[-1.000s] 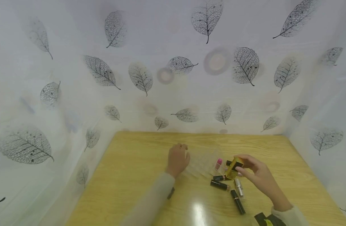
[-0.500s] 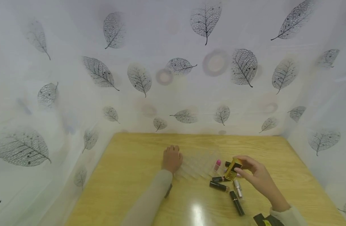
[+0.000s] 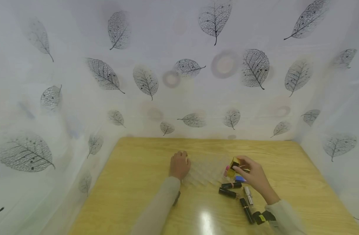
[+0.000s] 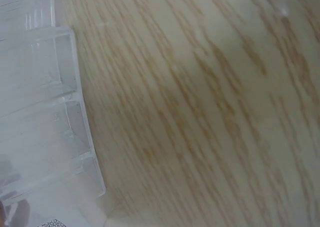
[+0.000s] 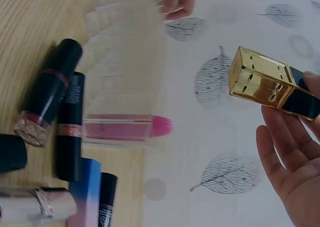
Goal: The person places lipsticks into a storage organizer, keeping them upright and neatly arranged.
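My right hand [image 3: 254,174] pinches a square gold-and-black lipstick [image 5: 262,79] between thumb and fingers, above the right end of a clear, compartmented lipstick organizer [image 3: 204,171]. A pink-capped lipstick [image 5: 125,127] stands in the organizer's right end. At the opposite end, my left hand [image 3: 180,165] holds the organizer's edge with bent fingers. The organizer's divided edge [image 4: 82,112] shows in the left wrist view, with only a sliver of fingertip at the lower left corner.
Several lipsticks lie near the right hand: black tubes [image 3: 227,192] [image 3: 246,210], a silver one [image 3: 248,195] and a blue one [image 3: 240,179]. The wooden table [image 3: 132,182] is enclosed by leaf-printed sheeting [image 3: 167,98].
My right hand has carried the gold lipstick left and slightly up, toward the pink-capped lipstick, uncovering the blue one. My left hand shifted a little left early on, then stayed at the organizer's end.
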Available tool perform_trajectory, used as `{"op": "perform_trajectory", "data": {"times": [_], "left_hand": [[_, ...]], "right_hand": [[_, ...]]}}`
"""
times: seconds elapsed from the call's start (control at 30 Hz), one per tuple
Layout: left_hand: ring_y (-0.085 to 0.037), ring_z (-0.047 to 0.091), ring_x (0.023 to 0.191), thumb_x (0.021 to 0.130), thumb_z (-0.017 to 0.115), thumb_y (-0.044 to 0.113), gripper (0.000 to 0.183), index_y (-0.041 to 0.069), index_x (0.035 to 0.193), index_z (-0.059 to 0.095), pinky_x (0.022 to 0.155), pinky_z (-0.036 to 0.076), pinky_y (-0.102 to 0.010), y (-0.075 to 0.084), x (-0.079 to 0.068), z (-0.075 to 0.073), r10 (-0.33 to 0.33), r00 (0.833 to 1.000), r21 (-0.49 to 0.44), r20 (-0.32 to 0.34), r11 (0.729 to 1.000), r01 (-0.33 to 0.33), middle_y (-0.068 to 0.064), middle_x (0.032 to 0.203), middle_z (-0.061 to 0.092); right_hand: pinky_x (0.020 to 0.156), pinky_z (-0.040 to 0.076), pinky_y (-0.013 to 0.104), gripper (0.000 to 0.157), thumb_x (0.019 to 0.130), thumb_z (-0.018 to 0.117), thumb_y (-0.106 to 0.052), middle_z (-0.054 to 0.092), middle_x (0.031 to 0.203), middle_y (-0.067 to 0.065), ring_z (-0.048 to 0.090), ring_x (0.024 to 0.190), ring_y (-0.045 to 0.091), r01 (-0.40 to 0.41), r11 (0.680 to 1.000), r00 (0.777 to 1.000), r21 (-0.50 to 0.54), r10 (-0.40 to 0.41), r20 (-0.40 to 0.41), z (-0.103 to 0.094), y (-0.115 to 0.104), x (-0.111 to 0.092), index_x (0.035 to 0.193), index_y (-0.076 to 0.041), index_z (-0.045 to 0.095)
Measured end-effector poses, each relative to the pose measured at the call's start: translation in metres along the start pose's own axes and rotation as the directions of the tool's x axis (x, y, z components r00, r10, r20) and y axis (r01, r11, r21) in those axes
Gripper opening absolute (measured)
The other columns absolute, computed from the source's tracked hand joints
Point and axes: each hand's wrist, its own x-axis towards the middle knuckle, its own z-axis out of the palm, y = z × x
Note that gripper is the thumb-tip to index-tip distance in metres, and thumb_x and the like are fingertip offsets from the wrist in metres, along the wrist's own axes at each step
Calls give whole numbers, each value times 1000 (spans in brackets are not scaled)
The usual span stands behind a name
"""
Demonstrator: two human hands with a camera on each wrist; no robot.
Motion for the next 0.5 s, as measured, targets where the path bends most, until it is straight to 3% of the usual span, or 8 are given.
{"op": "perform_trajectory", "data": {"times": [0.17,0.33,0.5], "left_hand": [[-22,59,75,81,62,21,14,11,91,62,65,46,-36,-3,0,4,18,999,-8,-51,1000,-19,-6,83,64],[-22,57,70,78,61,19,13,9,87,61,60,44,-34,-3,-1,3,54,992,-5,-115,998,-55,-6,78,61],[-21,58,70,79,62,21,14,10,88,61,61,45,-34,-3,-1,4,48,994,6,-100,999,-48,-5,78,61]], "right_hand": [[69,55,31,36,83,68,-10,64,85,6,67,79,24,-22,1000,1000,-4,22,15,26,12,9,116,1,58],[71,55,37,38,84,69,-15,67,89,9,66,82,26,-34,999,999,-10,34,-11,46,16,16,117,1,58],[73,54,42,39,82,70,-14,67,88,10,66,84,27,-69,997,997,-32,68,-39,59,17,19,116,1,58]]}}
